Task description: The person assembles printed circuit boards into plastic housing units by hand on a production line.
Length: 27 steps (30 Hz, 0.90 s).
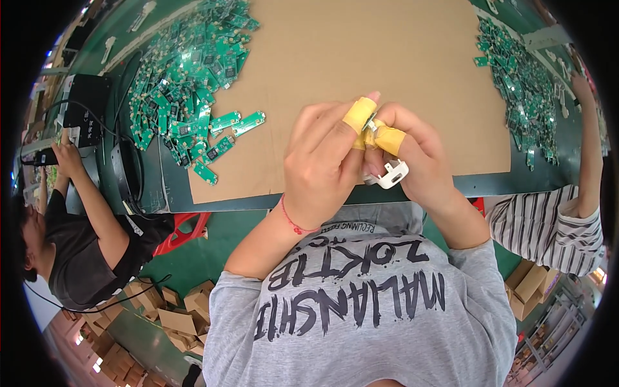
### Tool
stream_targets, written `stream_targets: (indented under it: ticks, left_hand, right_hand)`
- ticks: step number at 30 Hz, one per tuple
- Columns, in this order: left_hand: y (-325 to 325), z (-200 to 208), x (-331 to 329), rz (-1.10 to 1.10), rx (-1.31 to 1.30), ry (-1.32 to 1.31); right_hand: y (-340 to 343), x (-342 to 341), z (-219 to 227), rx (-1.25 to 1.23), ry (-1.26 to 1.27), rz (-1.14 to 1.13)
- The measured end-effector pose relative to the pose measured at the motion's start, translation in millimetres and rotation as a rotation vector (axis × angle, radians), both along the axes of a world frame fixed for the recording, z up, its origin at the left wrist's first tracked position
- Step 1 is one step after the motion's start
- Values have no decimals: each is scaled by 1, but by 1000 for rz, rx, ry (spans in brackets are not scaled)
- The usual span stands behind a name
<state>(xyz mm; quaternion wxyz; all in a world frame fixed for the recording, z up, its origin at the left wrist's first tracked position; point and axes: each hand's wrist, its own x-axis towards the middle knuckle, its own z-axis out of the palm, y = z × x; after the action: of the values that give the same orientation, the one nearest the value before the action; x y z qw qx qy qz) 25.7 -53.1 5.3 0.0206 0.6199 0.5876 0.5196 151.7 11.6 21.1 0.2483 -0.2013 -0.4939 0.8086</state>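
My left hand (322, 155) and my right hand (419, 151) meet above the near edge of the cardboard sheet, fingers closed. Yellow tape wraps several of my fingertips. Between the fingertips sits a small circuit board (370, 122) with a shiny metal end, mostly hidden by the fingers. A white plastic housing (391, 175) with an open, notched end sticks out below, against the fingers of my right hand. Whether the board and the housing are joined I cannot tell. A loose heap of green circuit boards (187, 90) lies left of my hands, a few boards spread onto the cardboard.
Brown cardboard (374, 45) covers the middle of the green table. Another heap of green boards (519, 97) lies at the right. A black box (87, 106) with cables stands at the left. One person (84, 251) sits at left, another in a striped shirt (545, 226) at right. Cartons (184, 322) lie behind.
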Motion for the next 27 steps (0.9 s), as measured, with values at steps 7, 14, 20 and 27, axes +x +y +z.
stream_targets:
  ticks: [7, 14, 20, 27]
  left_hand:
    - [1, 2, -5, -36, 75, 140]
    - [-2, 2, -7, -39, 94, 196]
    - [-5, -2, -3, -6, 73, 174]
    - [-3, -8, -5, -32, 24, 147]
  right_hand:
    - [6, 5, -3, -177, -2, 78]
    - [7, 6, 2, -236, 56, 129]
    - [10, 7, -2, -233, 23, 126]
    - [14, 10, -7, -135, -40, 118]
